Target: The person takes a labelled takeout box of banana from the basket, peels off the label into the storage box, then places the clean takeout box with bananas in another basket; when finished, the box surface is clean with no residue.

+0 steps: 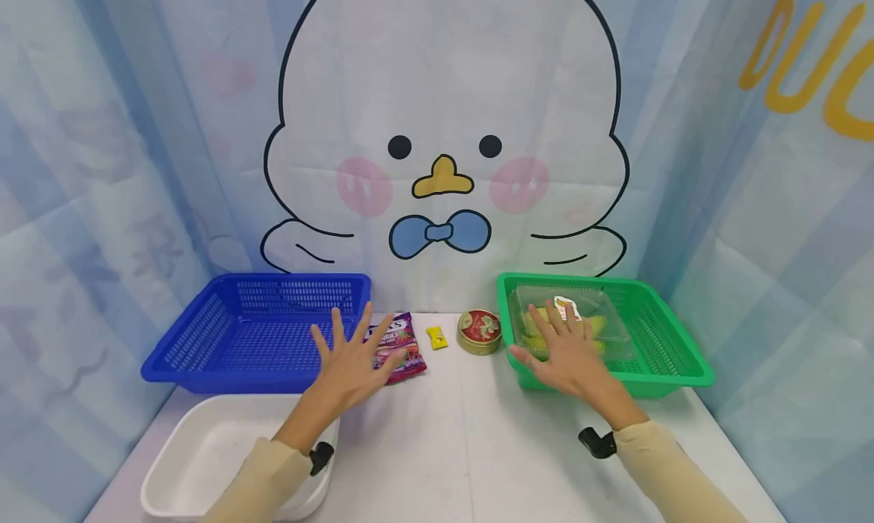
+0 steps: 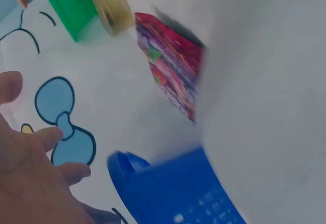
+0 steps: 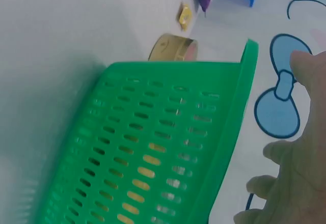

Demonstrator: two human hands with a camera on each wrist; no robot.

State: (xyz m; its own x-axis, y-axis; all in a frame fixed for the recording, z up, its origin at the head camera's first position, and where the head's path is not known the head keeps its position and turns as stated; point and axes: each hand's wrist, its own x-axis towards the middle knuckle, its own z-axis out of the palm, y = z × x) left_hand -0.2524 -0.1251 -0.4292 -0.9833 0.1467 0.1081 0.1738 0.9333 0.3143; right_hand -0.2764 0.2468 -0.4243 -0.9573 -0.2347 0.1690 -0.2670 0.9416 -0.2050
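Note:
My left hand (image 1: 351,363) hovers with fingers spread beside the blue basket (image 1: 256,382), overlapping a purple snack bag (image 1: 407,360) in the head view. It holds nothing. My right hand (image 1: 567,354), fingers also spread, is over the near left side of the green basket (image 1: 676,380). Inside that basket lies a clear plastic box (image 1: 614,333) with a white label and yellow contents, partly hidden by the hand. Between the baskets are a small yellow wrapped candy (image 1: 437,338) and a round tin (image 1: 479,333) with a red lid. In the right wrist view, the fingers stand beyond the green basket's rim (image 3: 239,112).
A white tub (image 1: 177,451) stands at the front left, partly behind the left forearm. A curtain (image 1: 437,75) printed with a cartoon bird hangs at the back and along both sides. The white table (image 1: 437,447) stretches between the forearms.

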